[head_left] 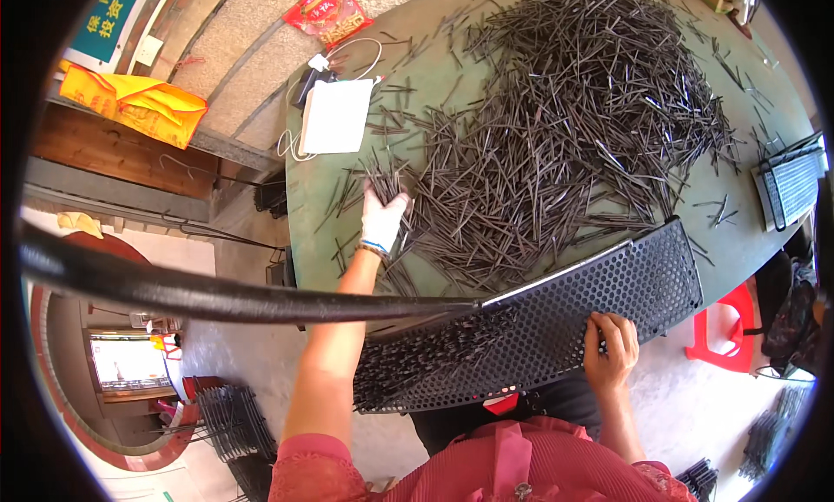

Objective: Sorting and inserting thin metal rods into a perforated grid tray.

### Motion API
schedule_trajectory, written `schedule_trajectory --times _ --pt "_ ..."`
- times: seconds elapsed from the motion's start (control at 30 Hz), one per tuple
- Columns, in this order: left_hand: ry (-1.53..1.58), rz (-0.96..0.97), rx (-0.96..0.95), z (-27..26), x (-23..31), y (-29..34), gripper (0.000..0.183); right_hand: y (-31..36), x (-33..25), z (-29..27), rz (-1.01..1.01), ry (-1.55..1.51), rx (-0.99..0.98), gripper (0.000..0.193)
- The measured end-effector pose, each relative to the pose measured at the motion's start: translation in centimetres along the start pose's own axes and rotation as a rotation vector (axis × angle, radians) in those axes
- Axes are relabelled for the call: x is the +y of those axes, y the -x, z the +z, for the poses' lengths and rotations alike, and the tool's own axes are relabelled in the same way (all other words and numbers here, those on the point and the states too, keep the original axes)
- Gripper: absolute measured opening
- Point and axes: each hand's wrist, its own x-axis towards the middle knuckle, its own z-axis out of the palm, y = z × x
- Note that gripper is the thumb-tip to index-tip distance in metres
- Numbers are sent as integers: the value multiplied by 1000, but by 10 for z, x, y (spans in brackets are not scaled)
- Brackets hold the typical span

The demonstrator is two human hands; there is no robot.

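My left hand (383,217), in a white glove, is closed around a bunch of thin dark sticks (382,173) at the left side of the table. Beside it spreads a large heap of the same sticks (565,128). In front of me a long black board full of round holes (556,324) lies tilted against the table's near edge. Its left part is packed with sticks standing in the holes (426,354). My bare right hand (615,345) rests on the board's right half, fingers curled and pinched together; anything between them is too small to see.
The green table (326,250) carries a white box (337,117) with a cable, a red snack bag (328,15) and a grey rack (789,185). A dark pole (217,295) crosses the view from the left. A red stool (728,332) stands at the right.
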Motion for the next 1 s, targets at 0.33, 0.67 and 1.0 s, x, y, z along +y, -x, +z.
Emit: schedule_trajectory --times 0.33,0.67,1.0 --pt "-25 -408 -349 -37 119 40 21 7 -1 -4 10 -66 -19 16" --pt "325 -118 -284 -79 180 131 31 -22 -124 -16 171 -715 -400 17" --pt "529 -129 -336 -73 206 285 40 -67 -218 55 332 -1114 -825 70"
